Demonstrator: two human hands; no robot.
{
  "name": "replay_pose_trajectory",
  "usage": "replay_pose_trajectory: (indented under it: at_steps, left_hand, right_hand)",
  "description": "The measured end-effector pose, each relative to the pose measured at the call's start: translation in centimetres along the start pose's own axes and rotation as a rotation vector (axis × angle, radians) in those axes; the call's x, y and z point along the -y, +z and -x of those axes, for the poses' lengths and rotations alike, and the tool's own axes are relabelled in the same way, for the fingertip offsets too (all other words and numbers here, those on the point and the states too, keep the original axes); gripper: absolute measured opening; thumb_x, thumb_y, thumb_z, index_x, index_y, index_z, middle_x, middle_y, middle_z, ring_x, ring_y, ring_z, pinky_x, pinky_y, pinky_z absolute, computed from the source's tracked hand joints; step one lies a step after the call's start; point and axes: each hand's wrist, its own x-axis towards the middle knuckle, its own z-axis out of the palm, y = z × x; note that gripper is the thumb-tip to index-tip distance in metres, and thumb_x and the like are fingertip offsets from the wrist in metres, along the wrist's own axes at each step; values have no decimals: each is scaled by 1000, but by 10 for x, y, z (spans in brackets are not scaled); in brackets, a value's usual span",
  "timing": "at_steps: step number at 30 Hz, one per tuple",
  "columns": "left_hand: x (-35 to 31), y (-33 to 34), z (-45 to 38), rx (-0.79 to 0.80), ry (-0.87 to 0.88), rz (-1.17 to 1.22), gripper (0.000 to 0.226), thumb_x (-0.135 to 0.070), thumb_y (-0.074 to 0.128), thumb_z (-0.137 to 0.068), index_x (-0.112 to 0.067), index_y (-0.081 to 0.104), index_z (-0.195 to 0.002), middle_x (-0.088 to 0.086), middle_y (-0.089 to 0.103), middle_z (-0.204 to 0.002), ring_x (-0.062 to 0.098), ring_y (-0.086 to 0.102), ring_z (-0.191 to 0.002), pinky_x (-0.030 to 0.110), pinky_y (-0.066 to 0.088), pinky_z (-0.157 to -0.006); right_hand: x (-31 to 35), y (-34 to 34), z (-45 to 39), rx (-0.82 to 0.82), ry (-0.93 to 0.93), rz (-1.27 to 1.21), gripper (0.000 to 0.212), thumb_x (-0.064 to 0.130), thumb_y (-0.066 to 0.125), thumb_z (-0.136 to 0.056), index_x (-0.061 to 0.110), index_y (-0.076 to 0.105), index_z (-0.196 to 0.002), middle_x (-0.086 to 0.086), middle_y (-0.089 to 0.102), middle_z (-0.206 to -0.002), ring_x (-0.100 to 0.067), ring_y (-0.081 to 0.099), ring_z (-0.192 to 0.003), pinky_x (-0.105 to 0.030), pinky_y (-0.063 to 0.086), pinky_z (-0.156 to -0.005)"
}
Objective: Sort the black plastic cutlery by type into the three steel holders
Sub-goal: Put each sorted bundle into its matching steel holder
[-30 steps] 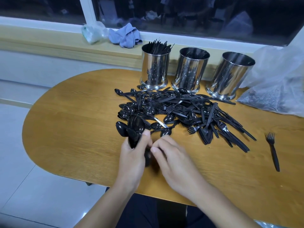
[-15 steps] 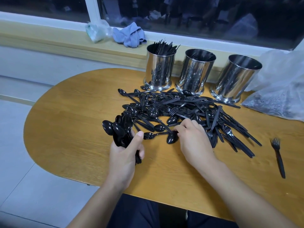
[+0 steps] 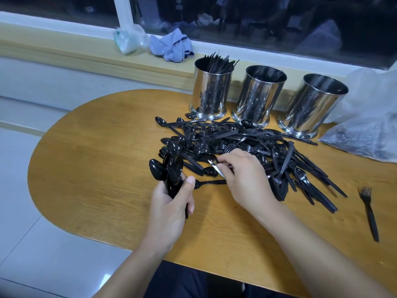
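A heap of black plastic cutlery (image 3: 247, 147) lies mid-table in front of three steel holders. The left holder (image 3: 211, 89) is full of knives, the middle holder (image 3: 258, 95) has forks, and the right holder (image 3: 311, 106) shows nothing above its rim. My left hand (image 3: 169, 209) grips a bundle of black spoons (image 3: 169, 171), bowls pointing up. My right hand (image 3: 245, 179) is at the heap's near edge and pinches one piece of cutlery (image 3: 216, 167) by its handle; a loose spoon (image 3: 206, 182) lies just below it.
A single fork (image 3: 369, 211) lies apart at the right on the wooden table (image 3: 96, 168). A clear plastic bag (image 3: 369, 130) with more cutlery sits at the far right. A blue cloth (image 3: 171, 47) and a crumpled bag (image 3: 129, 39) rest on the window ledge.
My right hand left the bundle, reached into the heap and now pinches one piece at its near edge. My left hand still holds the spoon bundle.
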Motion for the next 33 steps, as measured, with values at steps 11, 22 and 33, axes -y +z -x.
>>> replay_pose_trajectory:
  at_steps: [11, 22, 33]
  left_hand:
    - [-1, 1, -1, -22, -25, 40, 26, -27, 67, -111, -11, 55, -96, 9, 52, -64, 28, 50, -62, 44, 42, -69]
    - [-5, 0, -3, -6, -1, 63, 26, -35, 69, -110, -10, 65, -108, 13, 50, -69, 28, 50, -63, 36, 47, -64]
    - [-8, 0, 6, -11, -67, 130, 18, -29, 87, -85, -16, 75, -84, -1, 73, -77, 10, 69, -72, 22, 54, -66]
  right_hand:
    - [6, 23, -25, 115, 111, 92, 17, 37, 70, -105, 25, 81, -104, 8, 66, -98, -18, 65, -84, -39, 58, -75]
    - [31, -7, 10, 85, 165, -367, 18, 31, 77, -100, 28, 69, -84, 19, 60, -72, -6, 51, -63, -22, 41, -63]
    - [55, -8, 63, 213, 50, -728, 16, 24, 83, -96, 38, 81, -90, 5, 66, -91, -21, 55, -74, -41, 49, -69]
